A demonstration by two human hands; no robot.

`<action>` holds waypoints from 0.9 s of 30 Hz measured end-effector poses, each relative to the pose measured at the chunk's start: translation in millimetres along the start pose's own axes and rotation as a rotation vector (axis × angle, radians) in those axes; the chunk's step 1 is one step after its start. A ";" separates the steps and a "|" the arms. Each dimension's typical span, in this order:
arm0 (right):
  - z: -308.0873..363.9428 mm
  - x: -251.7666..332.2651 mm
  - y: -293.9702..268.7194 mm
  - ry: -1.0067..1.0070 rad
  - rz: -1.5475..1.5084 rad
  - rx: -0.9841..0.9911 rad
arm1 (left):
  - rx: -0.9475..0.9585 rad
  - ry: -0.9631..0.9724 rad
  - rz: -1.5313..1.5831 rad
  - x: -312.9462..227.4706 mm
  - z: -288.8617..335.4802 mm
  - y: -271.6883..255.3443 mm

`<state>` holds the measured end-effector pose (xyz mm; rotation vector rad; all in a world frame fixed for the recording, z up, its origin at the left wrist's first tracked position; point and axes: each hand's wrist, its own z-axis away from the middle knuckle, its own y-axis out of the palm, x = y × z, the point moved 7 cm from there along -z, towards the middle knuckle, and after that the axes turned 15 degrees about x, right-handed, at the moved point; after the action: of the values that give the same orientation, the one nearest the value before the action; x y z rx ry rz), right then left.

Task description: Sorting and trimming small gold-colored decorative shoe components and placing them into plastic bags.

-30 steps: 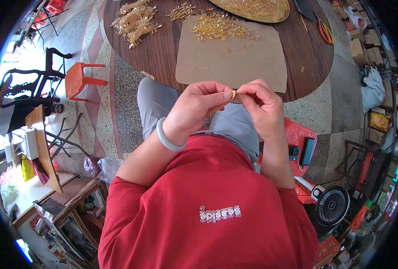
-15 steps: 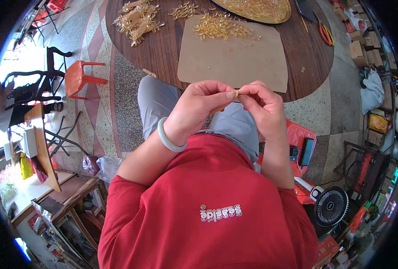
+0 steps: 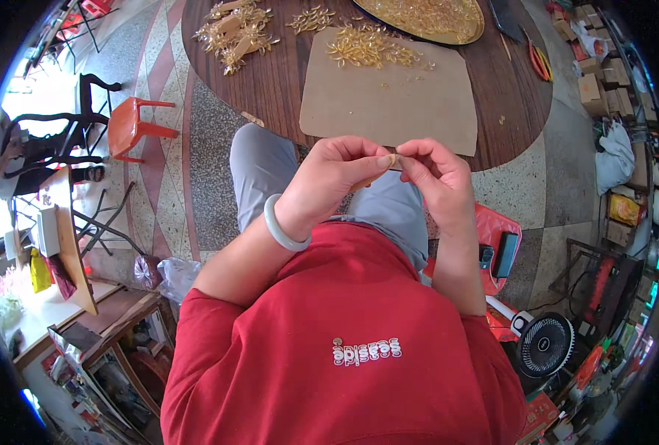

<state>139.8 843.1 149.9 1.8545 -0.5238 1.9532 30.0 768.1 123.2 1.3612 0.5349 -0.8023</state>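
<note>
My left hand [image 3: 342, 169], with a pale bangle [image 3: 276, 222] on its wrist, is closed in a pinch above my lap. Fingertip to fingertip with it, my right hand [image 3: 444, 178] pinches too. Between them shows a small yellowish piece [image 3: 393, 160], too small and too covered to tell its kind. Just beyond the hands, a tan board [image 3: 389, 111] lies on the dark wooden table [image 3: 248, 89]. On the board's far part is a pile of golden, petal-like pieces [image 3: 370, 48].
Clusters of clear golden pieces [image 3: 233, 33] and a round tray [image 3: 472, 37] of more stand on the table's far side, with orange-handled pliers [image 3: 541, 63] at right. Around me are an orange stool [image 3: 125, 130], a small black fan [image 3: 545, 345] and a red stool [image 3: 511, 222] bearing a phone.
Both hands stay together, the fingertips and the small piece shifting only slightly. The table appears a little farther right in the view. At the far left, a person has moved slightly.
</note>
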 end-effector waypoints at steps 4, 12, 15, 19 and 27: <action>1.9 8.7 11.6 0.010 -0.036 -0.033 | -0.011 0.010 -0.028 -0.8 4.9 2.5; 7.4 57.9 37.9 -0.456 0.718 0.014 | -0.148 0.118 -0.394 -18.1 30.3 8.8; 27.0 72.2 40.5 -0.510 0.351 -0.030 | -0.228 0.208 -0.477 -28.8 47.4 6.7; 75.9 97.4 -46.8 -0.511 -0.619 -0.260 | -0.604 0.466 -1.120 -78.3 105.1 -20.8; 259.5 168.7 -263.0 -0.725 -0.570 -0.304 | -1.186 0.287 -1.568 -133.7 214.0 -107.0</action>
<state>490.8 936.1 331.7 2.1567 -0.3927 0.7715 -160.5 582.1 188.2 -0.3032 1.9912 -1.1272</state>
